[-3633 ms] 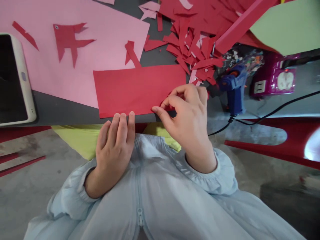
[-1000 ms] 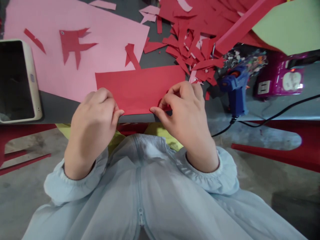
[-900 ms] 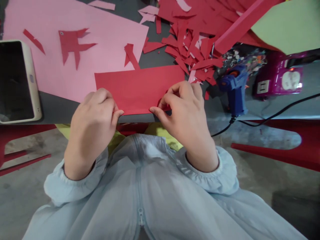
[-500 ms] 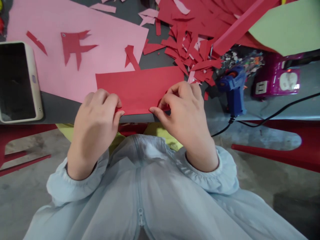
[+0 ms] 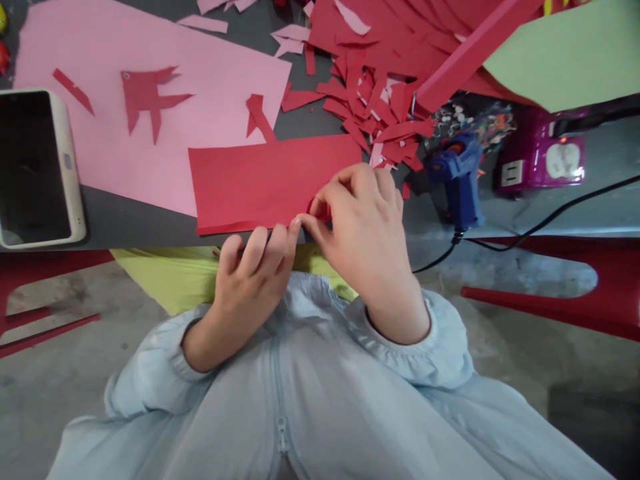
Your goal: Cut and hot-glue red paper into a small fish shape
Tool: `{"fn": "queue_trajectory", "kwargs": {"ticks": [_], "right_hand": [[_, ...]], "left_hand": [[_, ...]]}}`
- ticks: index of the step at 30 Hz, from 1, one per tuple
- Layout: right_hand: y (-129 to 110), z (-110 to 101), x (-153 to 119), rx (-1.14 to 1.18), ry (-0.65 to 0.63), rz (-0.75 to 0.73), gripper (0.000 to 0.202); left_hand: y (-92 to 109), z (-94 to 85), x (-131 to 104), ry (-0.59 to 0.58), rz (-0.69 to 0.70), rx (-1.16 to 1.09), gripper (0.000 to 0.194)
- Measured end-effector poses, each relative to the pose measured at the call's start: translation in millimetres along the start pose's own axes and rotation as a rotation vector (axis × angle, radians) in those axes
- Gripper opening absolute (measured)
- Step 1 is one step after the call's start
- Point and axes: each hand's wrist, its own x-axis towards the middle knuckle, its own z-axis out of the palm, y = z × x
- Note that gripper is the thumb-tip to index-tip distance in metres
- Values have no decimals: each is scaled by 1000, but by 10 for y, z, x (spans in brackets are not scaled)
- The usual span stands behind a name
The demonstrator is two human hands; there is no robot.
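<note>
A red paper sheet (image 5: 255,180) lies near the table edge, with a narrow fold along its near side. My right hand (image 5: 373,237) pinches the sheet's near edge towards its right end, thumb and index finger on the fold. Close beside that thumb, my left hand (image 5: 250,293) has its fingers bent and apart, and its index fingertip touches the near edge. The left thumb is hidden. Just beyond the sheet lies a small cut red paper piece (image 5: 260,119).
A pink sheet (image 5: 210,73) carries a red paper fish shape (image 5: 143,100) and a red strip (image 5: 73,91). A phone (image 5: 35,167) lies at left. Red scraps (image 5: 373,110), a blue glue gun (image 5: 460,177), a purple power adapter (image 5: 543,157) and green paper (image 5: 570,57) are at right.
My left hand has left the sheet's left part and moved right, next to my right thumb. The left end of the fold now shows. My right hand keeps its pinch.
</note>
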Motion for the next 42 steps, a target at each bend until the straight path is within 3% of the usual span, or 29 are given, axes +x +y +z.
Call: {"fn": "queue_trajectory", "kwargs": {"ticks": [3,7,16,30,37,42], "right_hand": [[5,-1,9,24,-8,9,21],[8,7,9,26,-15,22,21],[12,8,12,25,-17,29,28],[26,-1,-12,33,-43,37,24],[38,24,-20,25,-4,18,27],[41,21,-18,21,-18,29,28]], "left_hand": [[129,15,-81,38,-77,130,45],[152,0,-139,9,-136,238,53],[-37,-49,-279,-12,-235,224,61],[-292,-170,-425,-20,-212,353,56],[-424,-154,-535,7,-287,220,62],[-491,-254,-579,-78,-335,123,63]]}}
